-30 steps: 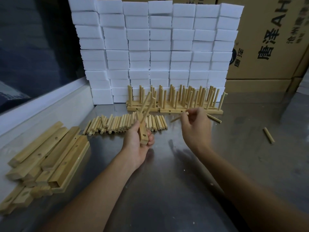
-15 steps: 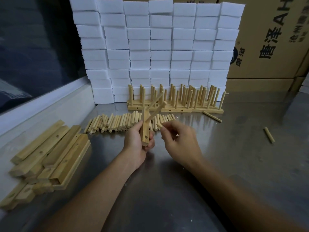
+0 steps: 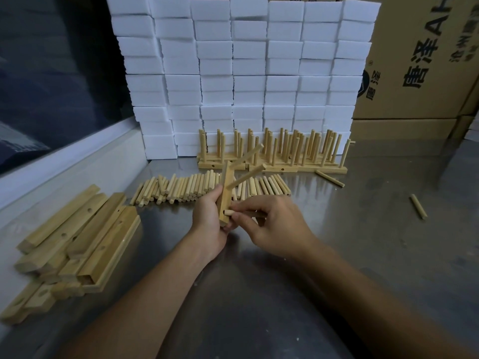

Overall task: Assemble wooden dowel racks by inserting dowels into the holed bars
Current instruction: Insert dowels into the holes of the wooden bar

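Left hand (image 3: 210,218) gripping an upright bar (image 3: 226,196) just before the dowel row (image 3: 207,186) – two dowels already in it, right hand (image 3: 272,224) pinching a dowel (image 3: 229,212) at its lowest hole.

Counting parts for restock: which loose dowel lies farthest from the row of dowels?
The lone dowel at the far right of the steel table; another stray dowel lies close to the finished racks, just beyond the row.

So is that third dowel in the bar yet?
Not fully: the dowel tip meets the bar at its lowest hole, pinched by the right hand.
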